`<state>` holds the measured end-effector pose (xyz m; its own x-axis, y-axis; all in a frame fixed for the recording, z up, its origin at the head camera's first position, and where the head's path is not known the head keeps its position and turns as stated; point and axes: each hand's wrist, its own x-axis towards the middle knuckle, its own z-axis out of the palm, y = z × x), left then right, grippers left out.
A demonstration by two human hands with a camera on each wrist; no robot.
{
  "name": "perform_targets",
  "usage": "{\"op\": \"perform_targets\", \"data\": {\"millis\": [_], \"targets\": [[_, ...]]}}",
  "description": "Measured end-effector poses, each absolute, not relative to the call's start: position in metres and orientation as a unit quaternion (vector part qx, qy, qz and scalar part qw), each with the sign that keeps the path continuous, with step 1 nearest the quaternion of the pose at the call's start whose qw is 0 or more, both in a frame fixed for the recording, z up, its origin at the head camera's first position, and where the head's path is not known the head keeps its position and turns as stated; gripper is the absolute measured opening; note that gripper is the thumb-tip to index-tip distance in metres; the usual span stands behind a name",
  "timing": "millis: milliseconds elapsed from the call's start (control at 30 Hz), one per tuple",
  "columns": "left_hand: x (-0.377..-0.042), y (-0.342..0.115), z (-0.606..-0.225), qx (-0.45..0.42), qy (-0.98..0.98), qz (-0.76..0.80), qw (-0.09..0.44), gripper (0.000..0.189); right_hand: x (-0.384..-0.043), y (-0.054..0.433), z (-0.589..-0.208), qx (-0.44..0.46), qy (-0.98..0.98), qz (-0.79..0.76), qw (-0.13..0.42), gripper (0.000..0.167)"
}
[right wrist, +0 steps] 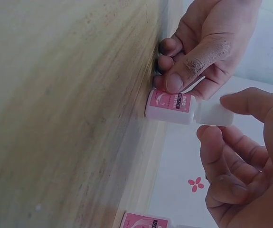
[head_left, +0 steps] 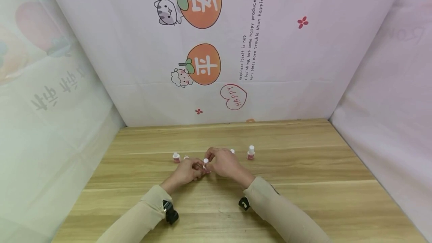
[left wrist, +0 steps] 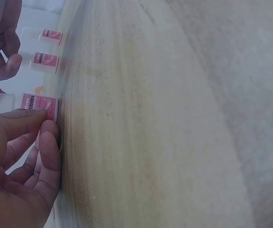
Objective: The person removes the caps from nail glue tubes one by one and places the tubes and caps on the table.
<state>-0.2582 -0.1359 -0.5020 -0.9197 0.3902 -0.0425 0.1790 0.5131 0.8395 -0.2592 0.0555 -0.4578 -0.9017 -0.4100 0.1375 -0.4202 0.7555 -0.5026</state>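
Observation:
A small glue bottle [right wrist: 169, 107] with a pink label stands upright on the wooden table. My left hand [head_left: 187, 170] grips its body low down, thumb and fingertips against the label in the left wrist view. My right hand [head_left: 227, 162] is at the top of the same bottle and pinches its white cap [right wrist: 214, 111] between thumb and finger. The cap sits on the neck. Fingers hide part of the bottle in the head view.
Left of my hands stand a short bottle [head_left: 176, 157] and another bottle [head_left: 186, 157], mostly hidden by the left hand. On the right, a capped bottle [head_left: 251, 153] stands beside one partly hidden [head_left: 232, 151] by my right hand. A printed white cloth [head_left: 280, 66] hangs behind the table [head_left: 303, 183].

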Motion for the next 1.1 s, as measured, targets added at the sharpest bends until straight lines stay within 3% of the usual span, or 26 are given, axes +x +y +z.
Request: {"op": "perform_targets", "data": {"millis": [1100], "targets": [[-0.2585,-0.1362,-0.5022,0.169,0.866,0.456,0.11,0.027,-0.2587,0.056,-0.4606,0.216,-0.936,0.278,0.013,0.016]]}}
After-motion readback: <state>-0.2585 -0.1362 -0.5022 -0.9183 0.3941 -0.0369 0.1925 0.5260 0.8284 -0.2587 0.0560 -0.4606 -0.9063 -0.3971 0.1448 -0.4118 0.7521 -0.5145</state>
